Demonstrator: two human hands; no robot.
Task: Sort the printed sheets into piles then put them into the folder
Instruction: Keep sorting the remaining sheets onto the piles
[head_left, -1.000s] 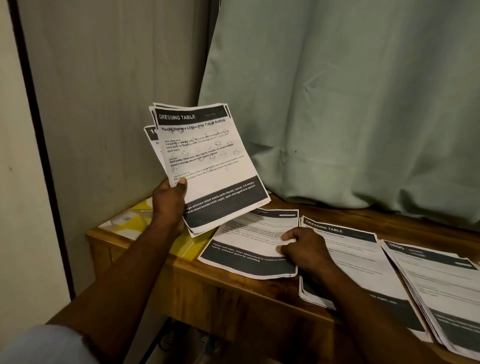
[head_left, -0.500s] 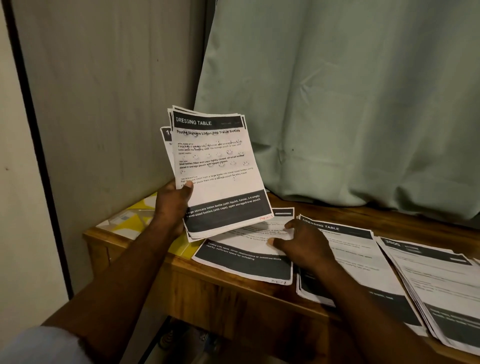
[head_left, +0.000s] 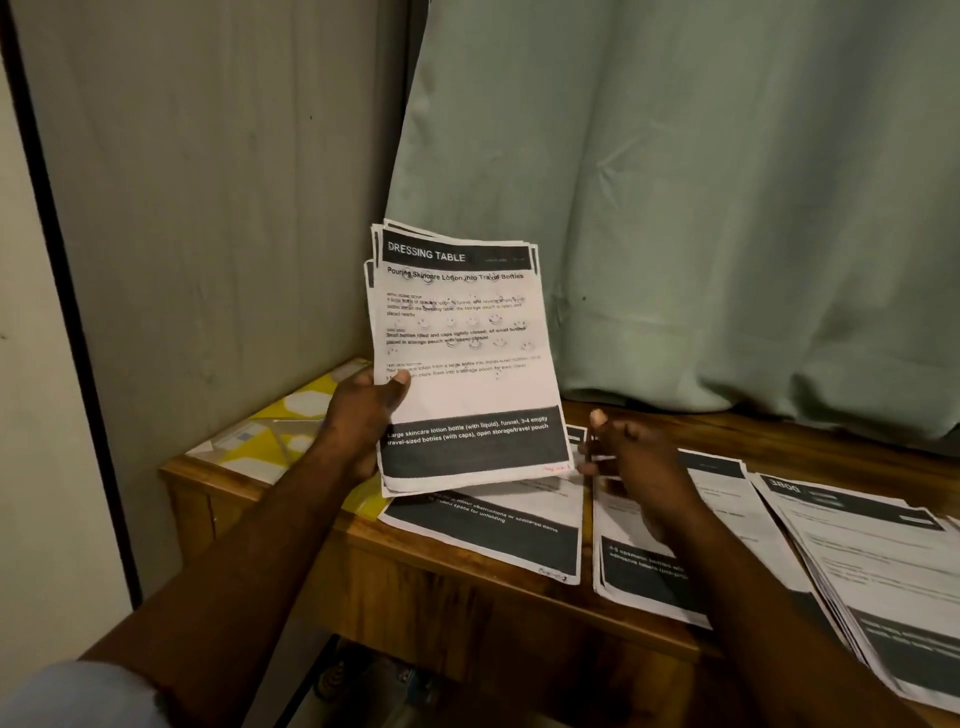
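Note:
My left hand (head_left: 361, 415) grips a stack of printed sheets (head_left: 462, 353) upright above the table, thumb on the front page headed "DRESSING TABLE". My right hand (head_left: 631, 462) hovers blurred just right of the stack's lower corner, fingers loosely spread and holding nothing. Below lie three piles on the wooden table (head_left: 467, 613): a single sheet (head_left: 498, 530) under the held stack, a middle pile (head_left: 649, 577) partly covered by my right forearm, and a thicker right pile (head_left: 872, 571). A yellow patterned folder (head_left: 280, 431) lies at the table's left end, partly behind my left hand.
A pale green curtain (head_left: 675, 208) hangs behind the table down to its back edge. A grey wall panel (head_left: 208, 208) closes the left side. The table's front edge runs beneath my forearms, with dark floor space below.
My right hand has lifted off the sheet on the table and risen toward the held stack. The held stack has shifted right and turned more upright.

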